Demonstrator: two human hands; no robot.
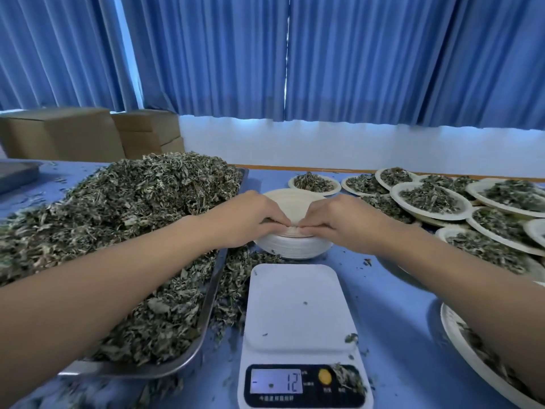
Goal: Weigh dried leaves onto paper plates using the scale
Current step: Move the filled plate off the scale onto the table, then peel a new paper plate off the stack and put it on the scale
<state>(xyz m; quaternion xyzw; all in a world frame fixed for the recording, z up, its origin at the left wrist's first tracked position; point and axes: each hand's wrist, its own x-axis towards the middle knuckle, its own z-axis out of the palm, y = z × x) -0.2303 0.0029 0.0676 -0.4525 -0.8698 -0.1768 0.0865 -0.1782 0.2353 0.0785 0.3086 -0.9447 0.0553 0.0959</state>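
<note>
Right now both hands are working together at the stack of paper plates (292, 247), which is sitting mid-desk just behind the scale (298, 308). The left hand (250, 215) and right hand (333, 219) are meeting fingertip to fingertip at the near rim of the top plate (295, 203), fingers curled and pinching that rim. Both forearms are reaching over the desk (398, 305), the left one crossing above the tray (153, 369).

The scale is sitting at the near edge, centre, with a few leaf crumbs lying on its white platform and a clump lying on its front panel beside the yellow button (324, 376). Its display (277, 382) is showing 12.

The dried leaves (132, 208) are heaping high in the metal tray along the left side of the desk, spilling over its right rim toward the scale. Filled plates (430, 199) are overlapping each other along the far right side, each carrying a small pile of leaves. One more plate (460, 340) is poking out under the right forearm at the near right edge.

Cardboard boxes (59, 134) are standing behind the far left corner, and blue curtains (354, 54) are hanging across the back.
</note>
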